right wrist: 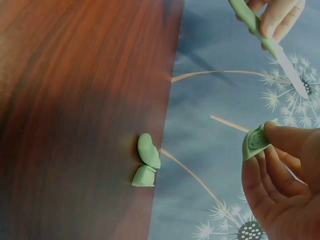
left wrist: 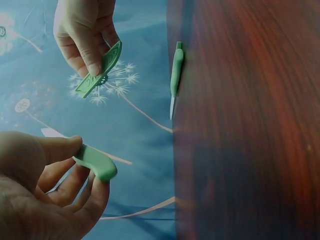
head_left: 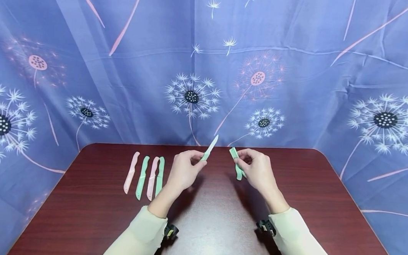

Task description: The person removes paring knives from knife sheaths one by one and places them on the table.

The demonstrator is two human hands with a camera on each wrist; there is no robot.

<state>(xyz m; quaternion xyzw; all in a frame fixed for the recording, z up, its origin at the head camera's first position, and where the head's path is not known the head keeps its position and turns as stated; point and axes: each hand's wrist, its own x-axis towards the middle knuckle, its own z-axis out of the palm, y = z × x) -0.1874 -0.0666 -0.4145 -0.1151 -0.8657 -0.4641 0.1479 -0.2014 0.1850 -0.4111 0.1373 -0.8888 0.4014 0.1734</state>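
My left hand pinches the green handle of a small knife. Its pale bare blade points up and away, clear of the sheath. In the left wrist view the rounded handle end sticks out past the fingertips. The right hand holds a green knife sheath between thumb and fingers, its open end facing up. Beneath that hand, another green knife lies on the table, partly hidden; the left wrist view shows its bare blade. A second green piece, probably a sheath, lies beside that knife.
On the left of the brown table several sheathed knives lie in a row, pink and green; the left forearm partly covers the nearest one. A blue dandelion-print cloth hangs behind the table's far edge.
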